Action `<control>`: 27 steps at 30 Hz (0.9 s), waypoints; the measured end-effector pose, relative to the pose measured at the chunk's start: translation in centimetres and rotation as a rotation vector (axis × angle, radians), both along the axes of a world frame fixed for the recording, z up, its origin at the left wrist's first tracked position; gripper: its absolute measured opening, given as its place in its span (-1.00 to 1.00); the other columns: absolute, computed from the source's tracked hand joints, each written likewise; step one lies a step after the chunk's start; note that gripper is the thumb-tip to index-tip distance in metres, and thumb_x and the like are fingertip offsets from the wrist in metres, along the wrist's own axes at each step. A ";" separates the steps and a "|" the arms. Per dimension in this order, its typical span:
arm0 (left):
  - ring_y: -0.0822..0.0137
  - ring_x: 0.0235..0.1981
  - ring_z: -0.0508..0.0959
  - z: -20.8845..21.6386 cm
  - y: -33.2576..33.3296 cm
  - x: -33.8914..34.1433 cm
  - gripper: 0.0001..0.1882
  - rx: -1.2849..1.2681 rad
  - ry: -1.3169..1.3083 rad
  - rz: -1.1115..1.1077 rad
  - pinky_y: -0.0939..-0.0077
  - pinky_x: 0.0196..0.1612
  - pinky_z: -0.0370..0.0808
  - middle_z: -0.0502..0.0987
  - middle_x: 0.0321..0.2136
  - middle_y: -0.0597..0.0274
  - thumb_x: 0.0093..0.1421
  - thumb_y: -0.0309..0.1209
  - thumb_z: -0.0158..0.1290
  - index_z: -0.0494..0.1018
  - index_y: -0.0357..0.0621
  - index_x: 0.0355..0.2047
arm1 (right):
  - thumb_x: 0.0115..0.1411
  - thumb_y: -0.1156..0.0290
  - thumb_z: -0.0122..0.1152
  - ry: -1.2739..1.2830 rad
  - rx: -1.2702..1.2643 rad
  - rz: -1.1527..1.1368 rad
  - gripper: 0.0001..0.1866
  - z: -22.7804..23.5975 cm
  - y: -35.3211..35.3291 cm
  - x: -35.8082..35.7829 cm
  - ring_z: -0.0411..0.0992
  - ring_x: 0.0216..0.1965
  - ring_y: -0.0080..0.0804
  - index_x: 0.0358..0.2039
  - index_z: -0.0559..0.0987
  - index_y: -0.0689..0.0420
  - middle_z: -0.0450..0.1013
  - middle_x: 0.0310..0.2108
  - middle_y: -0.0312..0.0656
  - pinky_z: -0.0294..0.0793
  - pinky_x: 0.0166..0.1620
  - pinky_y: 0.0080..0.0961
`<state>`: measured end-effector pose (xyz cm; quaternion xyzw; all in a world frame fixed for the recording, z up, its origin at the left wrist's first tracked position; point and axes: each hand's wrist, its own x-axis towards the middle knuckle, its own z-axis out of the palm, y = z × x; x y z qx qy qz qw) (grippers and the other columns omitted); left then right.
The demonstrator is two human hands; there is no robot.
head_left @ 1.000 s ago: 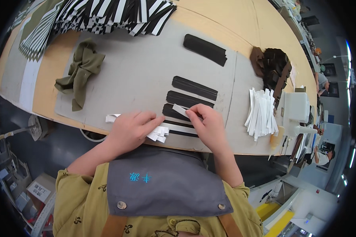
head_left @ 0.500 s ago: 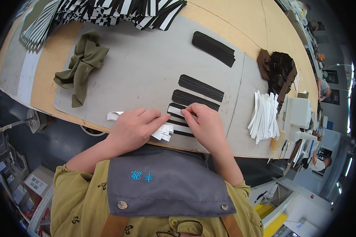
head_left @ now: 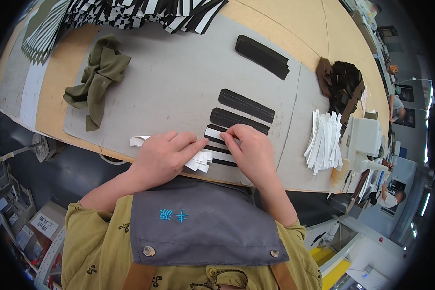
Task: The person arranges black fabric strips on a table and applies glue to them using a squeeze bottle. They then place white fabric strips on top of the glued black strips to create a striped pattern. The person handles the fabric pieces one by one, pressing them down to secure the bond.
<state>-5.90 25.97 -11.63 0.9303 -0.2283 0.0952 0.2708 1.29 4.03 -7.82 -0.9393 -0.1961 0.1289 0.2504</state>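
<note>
My left hand (head_left: 168, 153) is closed over a bundle of white strips (head_left: 198, 161), whose ends stick out on both sides of it. Its index finger reaches the left end of a black fabric strip. On that black strip lies a white strip (head_left: 212, 133), and my right hand (head_left: 251, 149) pinches at it with thumb and index finger; part of it is hidden under the fingers. Nearer to me, another white strip (head_left: 222, 155) rests on black fabric. Just beyond my hands are two dark strips, a stitched one (head_left: 239, 121) and a farther one (head_left: 247, 105).
A stack of black strips (head_left: 262, 56) lies farther back. At right are loose white strips (head_left: 322, 142), a dark fabric bundle (head_left: 345, 84) and a white container (head_left: 364, 137). Olive cloth (head_left: 97, 79) lies at left, with black-and-white strips (head_left: 145, 14) heaped behind. The table's front edge runs below my hands.
My hands keep nearly the same place and grip. The whole view has shifted very slightly.
</note>
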 end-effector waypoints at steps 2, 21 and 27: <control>0.37 -0.38 0.53 0.0 -0.2 -0.1 -0.48 -0.028 0.004 0.019 0.44 -0.39 0.49 0.54 -0.27 0.42 -0.03 -0.54 0.15 0.62 0.04 0.01 | 0.30 0.26 0.25 -0.010 -0.004 0.004 -0.78 -0.1 0.0 0.0 0.56 -0.40 -0.15 -0.38 0.59 0.13 0.57 -0.43 -0.18 0.48 -0.38 -0.26; 0.37 -0.38 0.51 0.3 -0.2 0.3 -0.47 -0.009 0.034 0.021 0.44 -0.37 0.48 0.53 -0.24 0.42 0.04 -0.52 0.12 0.59 0.03 0.08 | 0.28 0.27 0.27 -0.110 -0.020 0.003 -0.79 -0.3 0.2 -0.5 0.55 -0.44 -0.20 -0.43 0.56 0.10 0.53 -0.47 -0.22 0.50 -0.42 -0.29; 0.31 -0.33 0.57 0.2 -0.5 0.3 -0.34 -0.051 0.061 0.055 0.38 -0.32 0.50 0.53 -0.24 0.36 -0.13 -0.62 0.17 0.61 0.08 0.07 | 0.27 0.29 0.28 -0.168 -0.017 0.020 -0.78 -0.6 0.3 -0.6 0.54 -0.45 -0.22 -0.45 0.53 0.10 0.50 -0.49 -0.24 0.49 -0.44 -0.30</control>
